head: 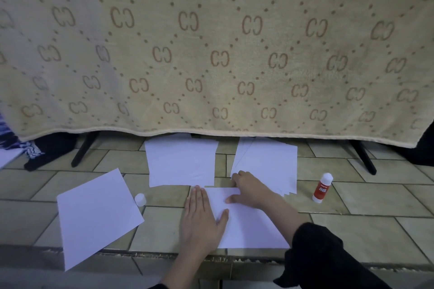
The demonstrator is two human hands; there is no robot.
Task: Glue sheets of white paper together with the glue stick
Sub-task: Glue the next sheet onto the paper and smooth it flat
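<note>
I have my left hand (199, 218) flat, fingers straight, pressing the near sheet (249, 225) on the tiled floor (375, 225), and my right hand (250, 189) rests on its far edge, fingers loosely bent (gripping nothing that I can make out). The glue stick (322, 187) stands upright, uncapped, well to the right, its cap (140, 199) left of the sheet
</note>
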